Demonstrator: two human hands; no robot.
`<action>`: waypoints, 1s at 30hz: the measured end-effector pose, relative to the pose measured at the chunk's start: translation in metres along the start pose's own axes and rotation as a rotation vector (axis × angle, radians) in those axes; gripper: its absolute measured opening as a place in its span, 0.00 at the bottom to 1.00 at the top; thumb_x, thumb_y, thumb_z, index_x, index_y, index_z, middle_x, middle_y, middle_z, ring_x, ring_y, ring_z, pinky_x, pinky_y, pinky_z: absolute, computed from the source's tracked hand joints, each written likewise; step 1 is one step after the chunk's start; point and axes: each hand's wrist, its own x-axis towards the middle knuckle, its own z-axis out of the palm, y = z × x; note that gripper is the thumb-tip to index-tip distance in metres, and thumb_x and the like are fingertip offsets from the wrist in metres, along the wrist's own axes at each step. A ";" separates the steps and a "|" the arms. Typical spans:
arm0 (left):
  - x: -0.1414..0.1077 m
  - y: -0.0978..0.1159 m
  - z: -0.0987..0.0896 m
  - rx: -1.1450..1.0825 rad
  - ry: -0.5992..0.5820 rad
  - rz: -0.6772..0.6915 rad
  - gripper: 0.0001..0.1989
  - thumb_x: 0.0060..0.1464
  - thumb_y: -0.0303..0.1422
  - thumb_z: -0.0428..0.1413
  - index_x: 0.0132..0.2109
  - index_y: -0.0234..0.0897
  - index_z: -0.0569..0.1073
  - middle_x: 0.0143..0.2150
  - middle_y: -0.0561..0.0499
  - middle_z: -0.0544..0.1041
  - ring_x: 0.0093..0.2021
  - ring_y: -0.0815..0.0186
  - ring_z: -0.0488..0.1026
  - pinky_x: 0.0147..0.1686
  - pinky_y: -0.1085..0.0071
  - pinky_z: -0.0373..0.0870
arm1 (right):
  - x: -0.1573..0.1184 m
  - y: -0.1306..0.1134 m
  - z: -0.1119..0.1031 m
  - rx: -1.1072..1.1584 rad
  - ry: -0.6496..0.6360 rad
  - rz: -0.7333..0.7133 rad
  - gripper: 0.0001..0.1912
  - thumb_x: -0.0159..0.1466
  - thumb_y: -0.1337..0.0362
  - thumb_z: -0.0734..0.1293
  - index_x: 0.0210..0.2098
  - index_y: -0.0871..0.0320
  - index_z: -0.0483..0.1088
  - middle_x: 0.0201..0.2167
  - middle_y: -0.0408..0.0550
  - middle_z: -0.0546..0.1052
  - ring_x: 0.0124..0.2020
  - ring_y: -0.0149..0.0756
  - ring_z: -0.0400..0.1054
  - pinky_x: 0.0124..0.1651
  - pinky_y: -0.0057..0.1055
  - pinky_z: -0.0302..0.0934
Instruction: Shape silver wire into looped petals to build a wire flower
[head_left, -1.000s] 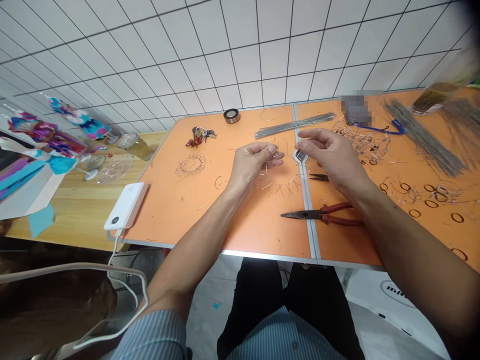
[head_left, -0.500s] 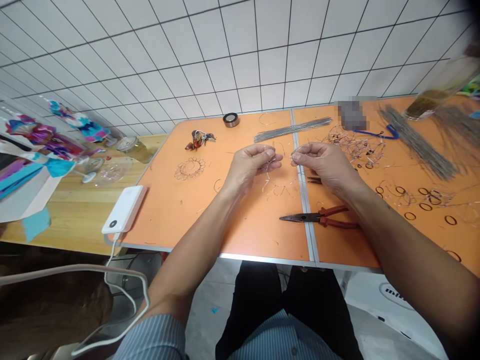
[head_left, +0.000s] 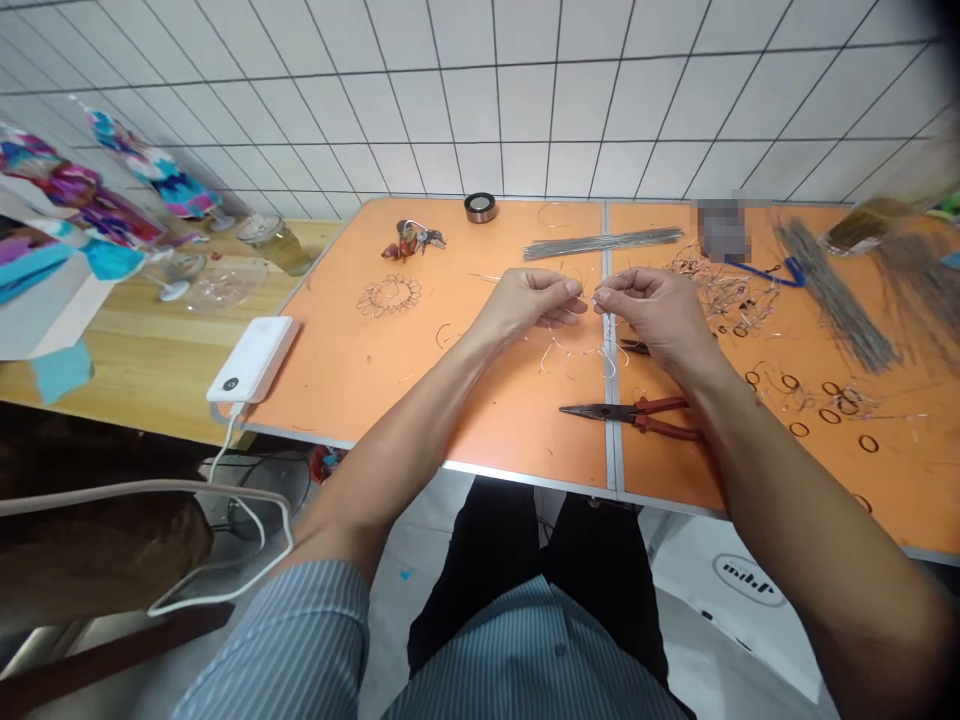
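Note:
Over the orange table, my left hand (head_left: 536, 300) pinches a thin wire between thumb and fingers. Close by on its right, my right hand (head_left: 649, 305) is closed in a pinch on the same fine wire work. Loops of thin silvery wire (head_left: 574, 352) hang below the fingertips; where exactly each hand grips them is too small to make out. Below my right hand lie long-nose pliers (head_left: 622, 412) with red handles. The dark tip of another tool (head_left: 634, 346) shows beside my right palm. To the left rests a finished-looking wire ring with looped petals (head_left: 388, 295).
A bundle of straight wires (head_left: 600, 243) lies behind my hands, with tangled wire pieces (head_left: 739, 295) and another wire bundle (head_left: 836, 295) to the right. Dark small rings (head_left: 830, 416) are scattered nearby. A tape roll (head_left: 480, 208), keys (head_left: 411, 241) and a white power bank (head_left: 253, 360) stand leftward.
My hands have come closer together, the left one shifting right toward the right one. The wire loops hang more visibly below them. The camera view has tilted slightly.

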 end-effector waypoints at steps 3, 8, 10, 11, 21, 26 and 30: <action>0.006 -0.007 -0.001 -0.114 0.046 -0.056 0.17 0.66 0.43 0.74 0.39 0.33 0.84 0.40 0.42 0.90 0.36 0.65 0.87 0.43 0.69 0.81 | 0.002 0.003 0.005 0.066 -0.018 0.004 0.12 0.59 0.60 0.86 0.32 0.51 0.80 0.36 0.48 0.84 0.38 0.41 0.79 0.43 0.38 0.74; 0.012 -0.009 -0.006 -0.219 0.015 -0.108 0.13 0.69 0.40 0.72 0.42 0.34 0.82 0.41 0.43 0.90 0.37 0.66 0.88 0.43 0.70 0.83 | 0.004 0.004 0.008 0.117 -0.046 0.036 0.16 0.55 0.55 0.87 0.34 0.53 0.81 0.35 0.49 0.84 0.33 0.36 0.72 0.28 0.30 0.59; 0.012 -0.005 -0.009 -0.234 0.017 -0.122 0.14 0.67 0.40 0.74 0.46 0.35 0.82 0.42 0.43 0.91 0.38 0.65 0.88 0.45 0.69 0.83 | 0.007 0.003 0.008 0.152 -0.069 0.071 0.19 0.53 0.55 0.88 0.34 0.54 0.80 0.33 0.49 0.84 0.29 0.31 0.66 0.25 0.28 0.52; 0.013 -0.003 -0.010 -0.256 0.019 -0.124 0.16 0.66 0.42 0.74 0.48 0.35 0.82 0.42 0.43 0.91 0.38 0.64 0.89 0.46 0.69 0.84 | 0.010 0.003 0.008 0.181 -0.069 0.094 0.19 0.52 0.56 0.88 0.33 0.55 0.80 0.32 0.48 0.84 0.27 0.29 0.63 0.24 0.27 0.50; 0.019 -0.001 -0.021 -0.443 0.061 -0.091 0.08 0.70 0.34 0.70 0.46 0.34 0.83 0.45 0.39 0.91 0.42 0.60 0.89 0.55 0.62 0.83 | 0.044 -0.006 0.020 0.305 0.097 0.088 0.23 0.52 0.53 0.88 0.34 0.54 0.74 0.32 0.45 0.81 0.22 0.24 0.49 0.19 0.25 0.38; 0.024 -0.004 -0.024 -0.435 0.123 -0.063 0.06 0.67 0.29 0.72 0.44 0.31 0.83 0.43 0.39 0.90 0.39 0.62 0.88 0.51 0.64 0.82 | 0.041 0.002 0.020 0.299 0.021 0.106 0.27 0.48 0.50 0.90 0.32 0.55 0.76 0.32 0.46 0.81 0.23 0.24 0.49 0.20 0.24 0.38; 0.022 -0.002 -0.025 -0.452 0.086 -0.078 0.05 0.70 0.30 0.69 0.45 0.32 0.83 0.44 0.39 0.90 0.40 0.60 0.89 0.52 0.63 0.83 | 0.042 0.006 0.020 0.331 0.031 0.114 0.28 0.46 0.50 0.91 0.32 0.56 0.76 0.30 0.44 0.79 0.23 0.23 0.48 0.20 0.24 0.38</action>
